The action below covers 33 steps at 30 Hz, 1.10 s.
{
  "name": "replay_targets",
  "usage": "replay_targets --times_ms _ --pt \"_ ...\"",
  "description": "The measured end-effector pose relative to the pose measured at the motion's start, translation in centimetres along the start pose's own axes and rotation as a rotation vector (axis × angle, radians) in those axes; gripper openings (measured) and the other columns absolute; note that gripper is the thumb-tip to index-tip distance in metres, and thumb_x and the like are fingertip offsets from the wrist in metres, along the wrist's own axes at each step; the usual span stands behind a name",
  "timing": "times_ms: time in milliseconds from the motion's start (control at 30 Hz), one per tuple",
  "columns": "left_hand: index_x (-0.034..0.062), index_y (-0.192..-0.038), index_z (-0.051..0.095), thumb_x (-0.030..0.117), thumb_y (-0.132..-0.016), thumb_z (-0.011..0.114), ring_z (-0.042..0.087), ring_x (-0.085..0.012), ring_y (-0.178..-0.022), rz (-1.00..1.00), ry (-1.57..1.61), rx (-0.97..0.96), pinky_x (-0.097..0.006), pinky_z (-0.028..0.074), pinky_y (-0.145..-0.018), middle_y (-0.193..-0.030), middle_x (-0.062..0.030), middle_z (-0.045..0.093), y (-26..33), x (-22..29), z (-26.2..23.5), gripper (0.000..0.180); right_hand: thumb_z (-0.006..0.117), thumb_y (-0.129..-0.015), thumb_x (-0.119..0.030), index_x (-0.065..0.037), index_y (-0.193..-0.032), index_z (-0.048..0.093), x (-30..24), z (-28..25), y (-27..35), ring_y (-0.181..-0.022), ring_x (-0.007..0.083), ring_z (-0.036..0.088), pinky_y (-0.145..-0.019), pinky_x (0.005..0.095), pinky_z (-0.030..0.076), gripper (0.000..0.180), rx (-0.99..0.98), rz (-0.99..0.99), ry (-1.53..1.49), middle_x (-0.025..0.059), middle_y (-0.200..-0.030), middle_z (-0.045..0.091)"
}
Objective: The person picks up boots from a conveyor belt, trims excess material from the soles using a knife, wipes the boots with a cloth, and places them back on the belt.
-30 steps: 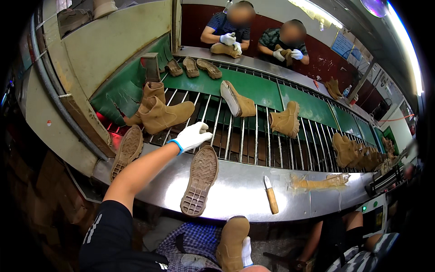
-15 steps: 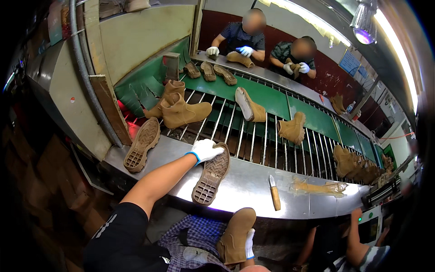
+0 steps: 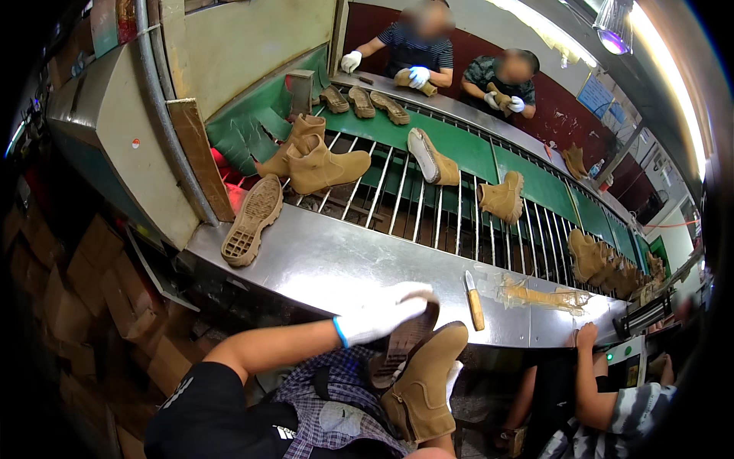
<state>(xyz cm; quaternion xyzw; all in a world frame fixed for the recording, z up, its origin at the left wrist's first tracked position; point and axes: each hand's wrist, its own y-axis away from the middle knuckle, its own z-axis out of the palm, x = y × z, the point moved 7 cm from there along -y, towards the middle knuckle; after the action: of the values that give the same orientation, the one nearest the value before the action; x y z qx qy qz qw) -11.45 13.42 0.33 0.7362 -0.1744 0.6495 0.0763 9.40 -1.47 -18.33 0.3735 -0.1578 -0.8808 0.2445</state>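
Note:
My left hand [image 3: 386,312], in a white glove with a blue cuff, grips the toe end of a brown rubber sole [image 3: 410,334]. The sole is tilted right beside a tan ankle boot [image 3: 427,379] over my lap, partly hidden by the boot and glove. Whether the two touch, I cannot tell. My right hand [image 3: 454,378], also white-gloved, is closed on the boot's far side, mostly hidden behind it. Another brown sole [image 3: 252,220] leans at the left end of the metal ledge [image 3: 321,256]. A knife [image 3: 474,301] with a wooden handle lies on that ledge.
Beyond the ledge run metal rollers [image 3: 417,206] and a green belt [image 3: 474,157], carrying tan boots [image 3: 327,162] and several soles [image 3: 361,102]. Two gloved co-workers [image 3: 417,50] handle boot parts opposite. Another person [image 3: 612,398] sits at the right. Cardboard boxes [image 3: 126,283] fill the lower left.
My left hand has lifted the sole off the ledge and brought it down and right to the boot. The boot has shifted slightly right and up in my right hand.

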Motion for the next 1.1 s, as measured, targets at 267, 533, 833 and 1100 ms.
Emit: replay_targets --times_ms 267,533,833,1100 --pt "0.0002 -0.164 0.049 0.012 -0.108 0.063 0.064 -0.0284 -0.142 0.012 0.058 -0.187 -0.042 0.047 -0.124 -0.147 -0.0178 0.071 4.8 -1.2 2.1 0.06 0.038 -0.098 -0.092 -0.006 -0.156 0.058 0.9 2.7 4.2 -0.125 0.0369 0.068 -0.106 0.0511 0.057 0.106 -0.054 0.194 -0.291 0.0195 -0.144 0.068" --pt "-0.0038 -0.163 0.047 0.03 -0.08 0.103 0.059 -0.0297 -0.147 0.059 0.11 -0.237 -0.044 0.045 -0.127 -0.157 -0.0211 0.06 4.8 -1.3 2.4 0.105 0.045 -0.114 -0.065 0.0 -0.161 0.051 1.7 1.3 2.0 -0.132 0.0326 0.069 -0.111 0.0456 0.06 0.08 -0.034 0.119 -0.125 0.0231 -0.152 0.064" --pt "-0.0022 -0.163 0.048 0.021 -0.08 0.102 0.054 -0.0317 -0.153 0.022 0.105 -0.228 -0.046 0.043 -0.129 -0.165 -0.0218 0.053 5.8 -0.5 2.1 0.102 0.039 -0.118 -0.056 0.0 -0.161 0.05 -0.2 2.0 0.8 -0.134 0.0309 0.067 -0.113 0.043 0.058 0.071 -0.12 0.114 0.305 0.0207 -0.153 0.063" --pt "-0.0018 -0.158 0.055 0.024 -0.082 0.101 0.053 -0.0331 -0.154 0.043 0.004 -0.187 -0.047 0.042 -0.129 -0.168 -0.0228 0.051 5.9 -0.3 1.5 0.093 0.036 -0.12 -0.039 0.001 -0.158 0.053 1.7 -0.4 -0.3 -0.129 0.0316 0.071 -0.108 0.0426 0.063 0.058 -0.114 0.083 0.27 0.0225 -0.147 0.066"
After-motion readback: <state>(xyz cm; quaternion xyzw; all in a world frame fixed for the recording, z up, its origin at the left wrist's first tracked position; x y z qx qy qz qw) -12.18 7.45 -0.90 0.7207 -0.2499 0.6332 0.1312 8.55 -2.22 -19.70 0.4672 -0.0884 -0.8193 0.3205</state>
